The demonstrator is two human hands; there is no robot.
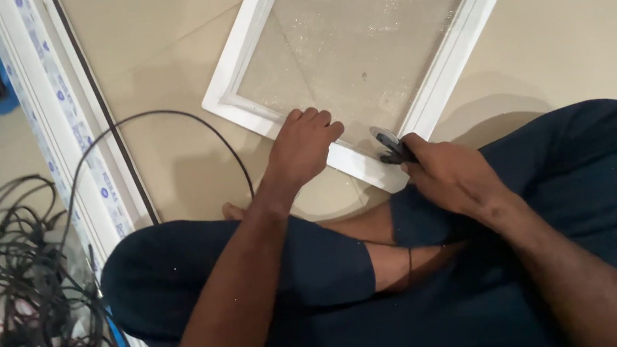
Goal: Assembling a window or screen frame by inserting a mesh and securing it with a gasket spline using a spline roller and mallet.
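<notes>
Cross-legged on the floor point(164, 52), a person presses the left hand point(303, 146) flat on a white mesh-filled frame point(438, 80), while the right hand point(448, 174) closes around a small roller tool point(388, 144) at the frame's near edge.

Soft, warm indoor light is cast from above; faint shadows are thrown on the floor point(174, 163); slight blur is seen throughout.

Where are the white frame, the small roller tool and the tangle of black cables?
white frame point(243, 111), head view, on its bare left rail.
small roller tool point(386, 143), head view, on its dark wheel end.
tangle of black cables point(14, 296), head view, on the pile's middle.
</notes>
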